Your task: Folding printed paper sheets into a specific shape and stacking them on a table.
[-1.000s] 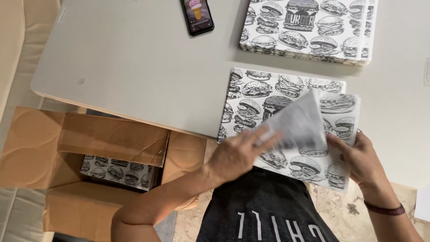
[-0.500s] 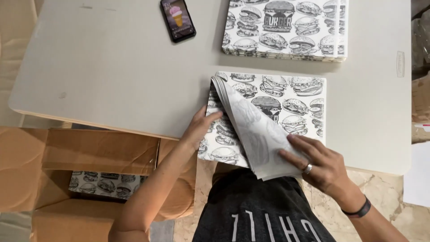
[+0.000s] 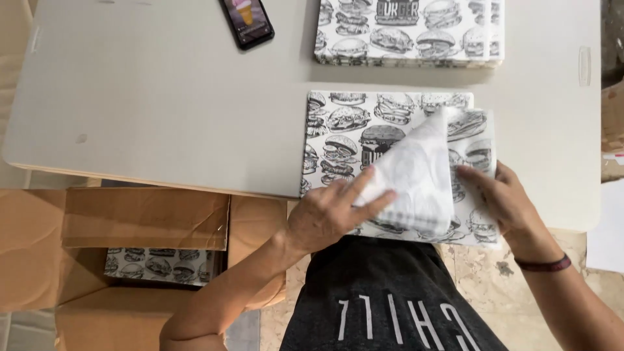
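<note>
Lay at the near edge of the white worktop [image 3: 162, 117], burger-printed paper stack [image 3: 364, 136] between both hands, left hand [image 3: 331, 214] pinching the lifted white sheets [image 3: 416, 175] from below, right hand [image 3: 500, 195] spread flat, fingers open, on the stack's right side.

Left hand [image 3: 325, 218] moved onto lifted sheets [image 3: 416, 179].

The grey table [image 3: 162, 110] carries a phone [image 3: 247, 23] and two paper stacks [image 3: 409, 29].
</note>
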